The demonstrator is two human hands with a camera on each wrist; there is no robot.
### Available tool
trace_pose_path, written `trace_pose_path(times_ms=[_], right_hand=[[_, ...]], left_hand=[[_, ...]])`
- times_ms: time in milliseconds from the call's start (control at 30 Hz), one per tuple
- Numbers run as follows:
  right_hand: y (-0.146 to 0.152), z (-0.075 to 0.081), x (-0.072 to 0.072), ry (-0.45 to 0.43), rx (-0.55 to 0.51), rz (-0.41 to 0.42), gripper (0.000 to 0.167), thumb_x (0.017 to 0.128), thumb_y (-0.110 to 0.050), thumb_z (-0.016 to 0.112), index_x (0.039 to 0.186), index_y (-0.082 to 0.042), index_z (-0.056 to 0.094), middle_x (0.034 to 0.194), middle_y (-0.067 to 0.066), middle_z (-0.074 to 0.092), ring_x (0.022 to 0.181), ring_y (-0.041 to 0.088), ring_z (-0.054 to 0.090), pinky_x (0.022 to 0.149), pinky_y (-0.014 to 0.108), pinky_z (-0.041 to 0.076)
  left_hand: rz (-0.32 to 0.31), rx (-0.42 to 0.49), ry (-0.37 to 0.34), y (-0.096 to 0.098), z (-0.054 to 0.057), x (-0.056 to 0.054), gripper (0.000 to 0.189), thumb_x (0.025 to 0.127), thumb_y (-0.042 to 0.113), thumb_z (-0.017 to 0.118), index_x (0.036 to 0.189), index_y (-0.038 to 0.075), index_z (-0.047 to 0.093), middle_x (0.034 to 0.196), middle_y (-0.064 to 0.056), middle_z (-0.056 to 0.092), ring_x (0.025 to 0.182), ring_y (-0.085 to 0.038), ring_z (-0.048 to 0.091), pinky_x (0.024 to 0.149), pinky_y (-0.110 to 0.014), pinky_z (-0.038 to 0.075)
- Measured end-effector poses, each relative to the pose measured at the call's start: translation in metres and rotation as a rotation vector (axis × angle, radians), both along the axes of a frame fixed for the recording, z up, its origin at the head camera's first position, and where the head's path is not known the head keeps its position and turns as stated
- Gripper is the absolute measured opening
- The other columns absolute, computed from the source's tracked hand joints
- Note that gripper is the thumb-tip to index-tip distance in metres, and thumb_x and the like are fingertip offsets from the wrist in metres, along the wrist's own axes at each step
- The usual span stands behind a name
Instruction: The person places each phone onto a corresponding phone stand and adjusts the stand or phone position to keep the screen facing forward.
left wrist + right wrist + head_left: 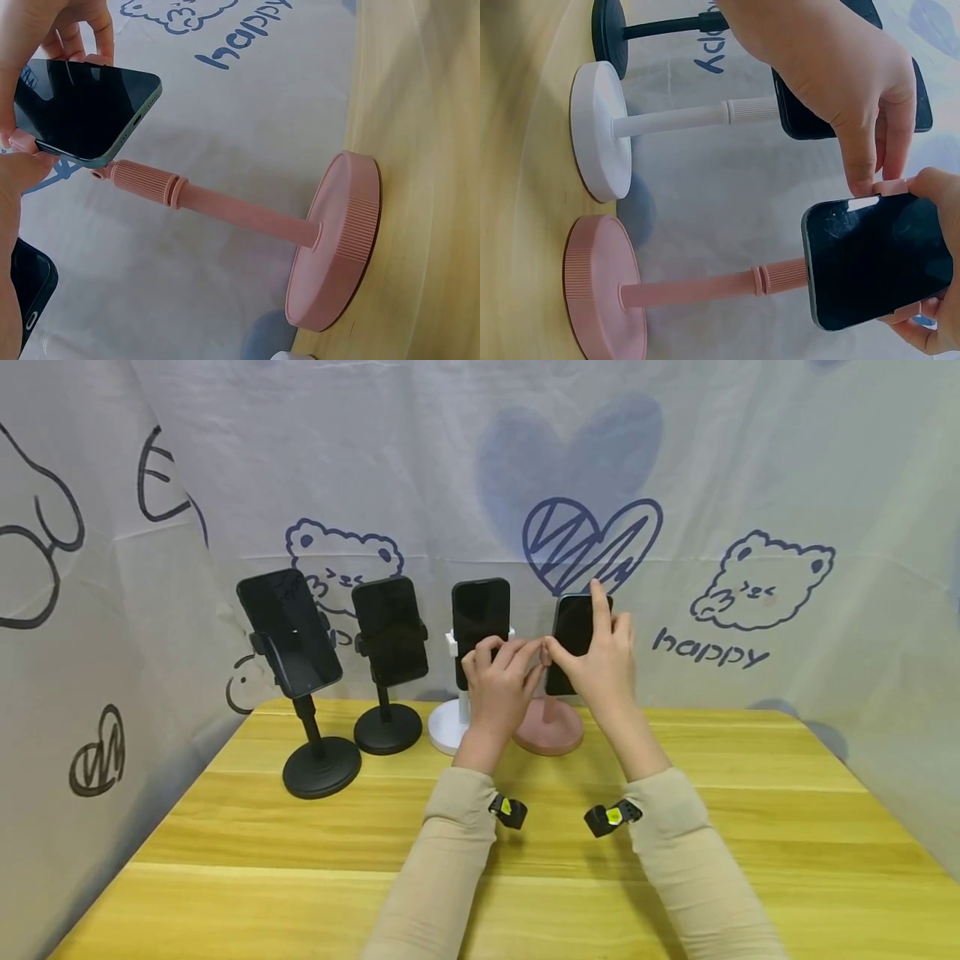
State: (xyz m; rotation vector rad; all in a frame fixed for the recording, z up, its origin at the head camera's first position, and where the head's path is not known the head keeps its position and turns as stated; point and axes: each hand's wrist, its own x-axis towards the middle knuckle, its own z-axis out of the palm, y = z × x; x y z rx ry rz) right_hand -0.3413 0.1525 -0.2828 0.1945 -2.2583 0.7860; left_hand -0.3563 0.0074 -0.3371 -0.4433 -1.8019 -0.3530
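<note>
A dark phone (pixel 572 631) with a pale green edge sits in the clamp of a pink phone stand (pixel 550 727). My right hand (pixel 606 664) grips the phone across its width, the thumb at the left edge and fingers at the right edge. My left hand (pixel 501 681) pinches the pink clamp arm (pixel 890 187) at the phone's left edge, close beside the right thumb. In the head view the left hand overlaps the white phone stand (pixel 447 727) and the lower part of the black phone (pixel 482 610) mounted on it.
To the left stand two black phone stands (pixel 322 767) (pixel 387 729), each holding a black phone (pixel 290 631) (pixel 390 631). All the stands are on a wooden table (pixel 540 893). A pale printed curtain (pixel 450 468) hangs right behind them.
</note>
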Motion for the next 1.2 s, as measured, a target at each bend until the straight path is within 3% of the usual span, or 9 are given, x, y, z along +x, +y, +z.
trace_pose_path(times_ms=[333, 567, 833, 1200], right_hand=[[0.0, -0.004, 0.002, -0.011, 0.029, -0.002, 0.099, 0.085, -0.046, 0.071, 0.158, -0.027, 0.007, 0.112, 0.025, 0.039, 0.098, 0.035, 0.038, 0.077, 0.046, 0.041], [-0.001, -0.004, 0.002, -0.017, 0.076, 0.002, 0.101, 0.086, -0.048, 0.069, 0.158, -0.026, 0.002, 0.121, 0.029, 0.039, 0.107, 0.04, 0.04, 0.086, 0.052, 0.042], [0.004, -0.007, 0.008, -0.033, 0.144, 0.01, 0.097, 0.088, -0.05, 0.066, 0.158, -0.027, 0.001, 0.146, 0.028, 0.03, 0.125, 0.043, 0.037, 0.098, 0.058, 0.04], [0.02, -0.014, 0.019, -0.015, 0.21, 0.017, 0.091, 0.089, -0.045, 0.067, 0.158, -0.024, 0.011, 0.149, 0.026, 0.031, 0.132, 0.046, 0.035, 0.103, 0.061, 0.037]], left_hand=[[0.014, -0.015, -0.069, -0.002, -0.003, 0.005, 0.021, 0.093, 0.036, 0.065, 0.105, 0.022, 0.075, 0.105, 0.003, 0.07, 0.104, -0.022, 0.049, 0.084, -0.041, 0.031], [0.025, -0.028, -0.097, -0.004, -0.004, 0.01, 0.022, 0.094, 0.035, 0.064, 0.109, 0.021, 0.073, 0.107, 0.002, 0.07, 0.104, -0.022, 0.049, 0.083, -0.041, 0.031], [0.046, -0.079, -0.131, -0.008, -0.005, 0.015, 0.023, 0.094, 0.034, 0.064, 0.112, 0.022, 0.071, 0.109, 0.002, 0.068, 0.105, -0.022, 0.048, 0.084, -0.041, 0.031], [0.022, -0.149, -0.192, -0.022, -0.002, 0.028, 0.025, 0.093, 0.037, 0.064, 0.113, 0.023, 0.071, 0.114, 0.001, 0.065, 0.11, -0.023, 0.047, 0.087, -0.042, 0.033]])
